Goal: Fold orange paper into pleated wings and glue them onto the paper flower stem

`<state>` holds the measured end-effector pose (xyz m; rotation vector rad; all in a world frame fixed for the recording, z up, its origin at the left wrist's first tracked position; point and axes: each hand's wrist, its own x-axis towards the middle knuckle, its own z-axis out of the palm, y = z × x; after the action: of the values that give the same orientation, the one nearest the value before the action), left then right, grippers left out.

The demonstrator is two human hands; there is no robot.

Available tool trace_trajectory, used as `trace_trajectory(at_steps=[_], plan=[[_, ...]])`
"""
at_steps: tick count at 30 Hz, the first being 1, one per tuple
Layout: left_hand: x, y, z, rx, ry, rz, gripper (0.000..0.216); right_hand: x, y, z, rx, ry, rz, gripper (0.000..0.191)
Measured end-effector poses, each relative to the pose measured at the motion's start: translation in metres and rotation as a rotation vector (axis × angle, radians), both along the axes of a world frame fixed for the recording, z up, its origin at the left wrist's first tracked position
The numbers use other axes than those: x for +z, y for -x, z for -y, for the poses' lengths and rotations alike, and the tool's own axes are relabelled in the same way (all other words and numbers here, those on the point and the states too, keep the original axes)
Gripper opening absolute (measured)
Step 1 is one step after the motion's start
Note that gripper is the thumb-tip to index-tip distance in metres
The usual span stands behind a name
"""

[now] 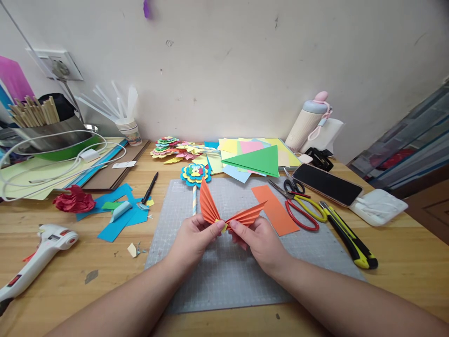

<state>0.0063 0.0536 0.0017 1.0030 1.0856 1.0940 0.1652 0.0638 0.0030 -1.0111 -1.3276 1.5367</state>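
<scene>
Between my two hands is a pleated orange paper butterfly (242, 216), its fan-folded wings spread to left and right. A small yellow strip (223, 228) sits at its pinched middle. My left hand (196, 234) grips the middle from the left, thumb on the yellow strip. From the other side, my right hand (261, 241) pinches the base of the right wing, thumb on top. Both hands are above the grey cutting mat (224, 281). A flat orange paper rectangle (275, 210) lies just beyond my right hand. Behind my left hand is a layered paper flower (195, 174) on a striped stem.
Right: scissors (303, 206), a yellow-black utility knife (347, 234), a phone (328, 184) and a white earphone case (380, 207). Left: a glue gun (45, 252), blue paper scraps (117, 220), a black pen (150, 188). Coloured sheets (252, 159) lie by the wall.
</scene>
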Motion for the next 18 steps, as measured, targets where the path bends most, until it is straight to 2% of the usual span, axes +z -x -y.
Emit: trace_trajectory(at_steps=[8, 18], plan=[[0.0035, -0.0001, 0.0013, 0.002, -0.008, -0.047, 0.029, 0.0007, 0.0002, -0.0007, 0.029, -0.033, 0.006, 0.034], [0.0053, -0.0027, 0.0017, 0.006, -0.017, -0.038, 0.028, -0.0064, -0.0014, -0.0025, 0.025, 0.021, -0.022, 0.032]])
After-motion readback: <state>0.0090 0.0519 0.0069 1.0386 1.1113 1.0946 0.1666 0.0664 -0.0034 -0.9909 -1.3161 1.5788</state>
